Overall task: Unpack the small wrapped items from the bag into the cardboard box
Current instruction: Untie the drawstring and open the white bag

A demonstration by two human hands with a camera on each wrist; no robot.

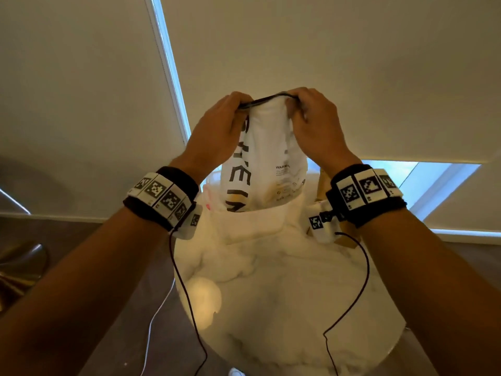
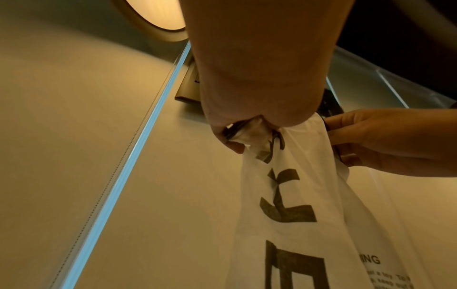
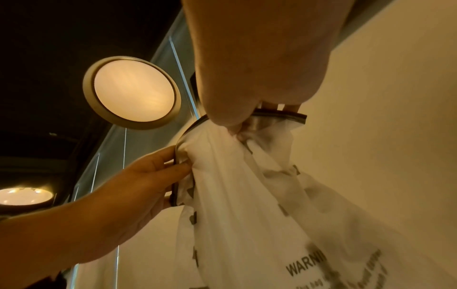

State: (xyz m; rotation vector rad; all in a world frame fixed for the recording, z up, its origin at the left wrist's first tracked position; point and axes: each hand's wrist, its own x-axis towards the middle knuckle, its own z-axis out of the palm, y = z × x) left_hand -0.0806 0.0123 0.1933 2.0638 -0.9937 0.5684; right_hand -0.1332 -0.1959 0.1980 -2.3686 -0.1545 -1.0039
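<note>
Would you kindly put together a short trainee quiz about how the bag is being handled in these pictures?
1. True or false: both hands grip the dark zip strip along the top of the white printed plastic bag.
2. Multiple choice: the bag's lower end is (a) flat on the floor, (b) hanging down into the white cardboard box on the round marble table, (c) hidden in a drawer.
3. Which word is printed small on the bag's side?

Key:
1. True: the left hand and the right hand pinch the dark zip strip.
2. b.
3. WARNING.
</note>
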